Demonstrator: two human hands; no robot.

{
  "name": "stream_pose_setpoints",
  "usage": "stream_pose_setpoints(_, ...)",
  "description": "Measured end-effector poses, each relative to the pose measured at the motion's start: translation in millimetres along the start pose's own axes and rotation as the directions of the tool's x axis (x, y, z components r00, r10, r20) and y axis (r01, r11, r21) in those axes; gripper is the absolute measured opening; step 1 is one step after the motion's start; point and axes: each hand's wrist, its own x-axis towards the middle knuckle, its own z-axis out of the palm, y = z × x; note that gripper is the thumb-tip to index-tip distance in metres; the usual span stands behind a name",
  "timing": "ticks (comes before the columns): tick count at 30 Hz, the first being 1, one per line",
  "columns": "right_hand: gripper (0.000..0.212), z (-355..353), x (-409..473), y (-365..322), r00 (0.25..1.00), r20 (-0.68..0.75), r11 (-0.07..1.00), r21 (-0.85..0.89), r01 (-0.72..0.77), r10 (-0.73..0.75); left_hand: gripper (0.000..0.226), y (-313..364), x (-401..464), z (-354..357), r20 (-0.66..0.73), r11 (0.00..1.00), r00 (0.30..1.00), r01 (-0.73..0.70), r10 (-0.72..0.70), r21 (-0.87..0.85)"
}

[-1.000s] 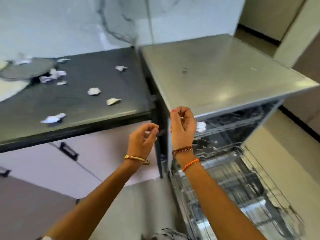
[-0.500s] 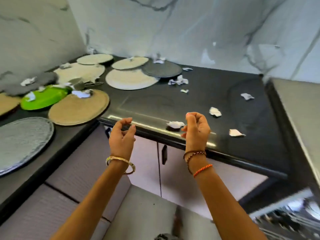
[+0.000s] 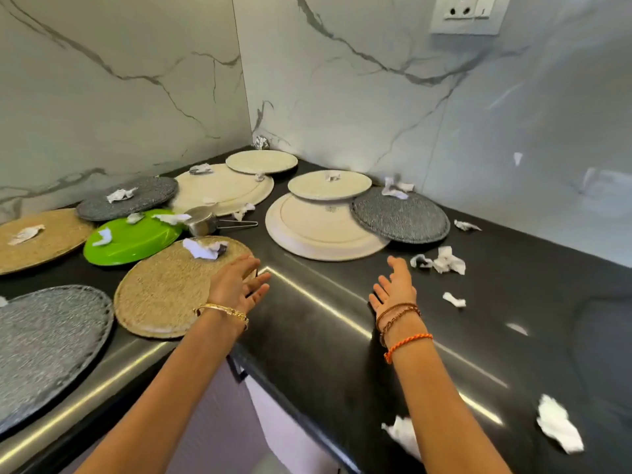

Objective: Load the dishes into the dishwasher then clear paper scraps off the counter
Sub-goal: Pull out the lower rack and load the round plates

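Note:
Several upturned plates lie in the corner of the black counter (image 3: 307, 336): a tan plate (image 3: 164, 292) nearest, a green plate (image 3: 130, 239), a large cream plate (image 3: 318, 230) with a small cream plate (image 3: 328, 184) on it, and a dark grey plate (image 3: 400, 215). A small steel cup (image 3: 201, 218) with a wire handle sits between them. White paper scraps (image 3: 444, 261) lie on the plates and the counter. My left hand (image 3: 237, 282) reaches open over the tan plate's right edge, holding nothing. Straight-fingered and empty, my right hand (image 3: 393, 285) hovers over bare counter below the large cream plate.
Marble walls meet behind the plates, with a wall socket (image 3: 465, 12) high at the right. A large grey plate (image 3: 44, 350) lies at the left front. More scraps (image 3: 557, 425) lie near the counter's front edge on the right. Cabinet fronts sit below.
The view swung left from the open dishwasher to the counter corner. Both hands went from curled fingers to straight ones and moved forward over the counter toward the plates.

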Motion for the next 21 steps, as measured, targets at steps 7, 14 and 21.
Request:
stream_pose_setpoints(7, 0.054, 26.1, 70.9, -24.9, 0.997, 0.037, 0.995, 0.076, -0.069, 0.067, 0.012, -4.1, 49.9, 27.2, 0.07, 0.953, 0.969, 0.246, -0.238, -0.176)
stream_pose_setpoints(14, 0.018, 56.6, 107.6, -66.9, 0.999, -0.001, 0.989, 0.143, -0.044, 0.045, 0.026, 14.8, 110.7, 77.4, 0.163, 0.941, 0.948, 0.299, -0.274, -0.16)
stream_pose_setpoints(21, 0.043, 67.5, 115.6, -91.8, 0.986, -0.09, 0.978, 0.17, -0.122, 0.138, 0.055, 22.2, 175.1, 146.3, 0.242, 0.93, 0.922, 0.341, -0.303, -0.135)
